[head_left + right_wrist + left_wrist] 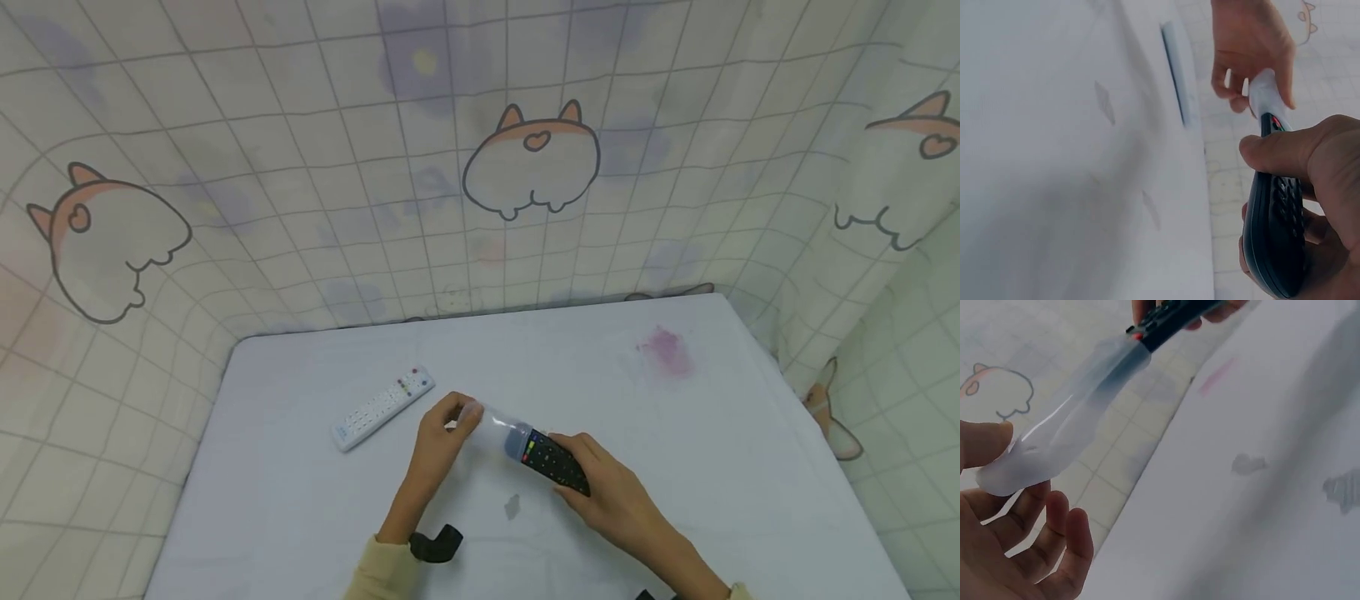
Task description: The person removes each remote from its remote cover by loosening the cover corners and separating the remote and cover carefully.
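Observation:
A black remote control [557, 462] is gripped along its sides by my right hand [611, 492], seen close up in the right wrist view. Its far end sits inside a clear plastic sleeve [501, 426], which covers only that part of the remote. My left hand [441, 437] pinches the loose end of the sleeve between thumb and forefinger; in the left wrist view its other fingers are loosely bent. Both the remote and the sleeve are held above the table, tilted. Left of my left hand, a white remote control [383, 408] lies on the table.
The white-covered table [292, 508] has a pink stain [667, 350] at the back right and a grey mark [512, 506] near the front. A checked curtain [337, 233] with cartoon animals hangs behind and at the sides.

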Available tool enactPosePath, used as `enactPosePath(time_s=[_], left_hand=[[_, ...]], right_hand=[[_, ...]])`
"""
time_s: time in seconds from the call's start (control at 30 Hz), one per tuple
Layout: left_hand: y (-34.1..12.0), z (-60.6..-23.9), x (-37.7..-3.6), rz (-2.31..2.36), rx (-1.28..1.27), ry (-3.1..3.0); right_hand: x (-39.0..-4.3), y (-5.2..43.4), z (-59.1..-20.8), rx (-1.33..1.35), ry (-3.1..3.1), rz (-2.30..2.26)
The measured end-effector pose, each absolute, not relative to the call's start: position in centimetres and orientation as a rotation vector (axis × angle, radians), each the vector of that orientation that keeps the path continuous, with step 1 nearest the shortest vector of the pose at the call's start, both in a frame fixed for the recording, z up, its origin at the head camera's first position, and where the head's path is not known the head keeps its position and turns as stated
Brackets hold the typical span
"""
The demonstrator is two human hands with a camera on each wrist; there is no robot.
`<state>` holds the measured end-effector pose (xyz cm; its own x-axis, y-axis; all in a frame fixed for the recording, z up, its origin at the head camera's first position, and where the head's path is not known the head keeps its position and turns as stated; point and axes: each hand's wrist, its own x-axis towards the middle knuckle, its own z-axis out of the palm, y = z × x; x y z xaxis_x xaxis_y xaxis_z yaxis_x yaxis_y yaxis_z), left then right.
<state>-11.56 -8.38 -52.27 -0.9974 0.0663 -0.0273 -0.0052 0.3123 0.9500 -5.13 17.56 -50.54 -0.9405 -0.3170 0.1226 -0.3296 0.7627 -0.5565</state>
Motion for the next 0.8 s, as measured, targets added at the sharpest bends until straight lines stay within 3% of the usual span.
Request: enactPosePath(time_s=[0.33,0.8], left_hand=[[-5.5,-53.3,-9.3,2.111,-0.167,2.046],[-2.3,-53.3,-9.1,2.291,-0.310,2.007]], right_hand=[[-4.9,16.4,-51.3,0.344,-2.796,1.088],[-4.6,13.7,-52.5,0.124,-2.703,1.179]])
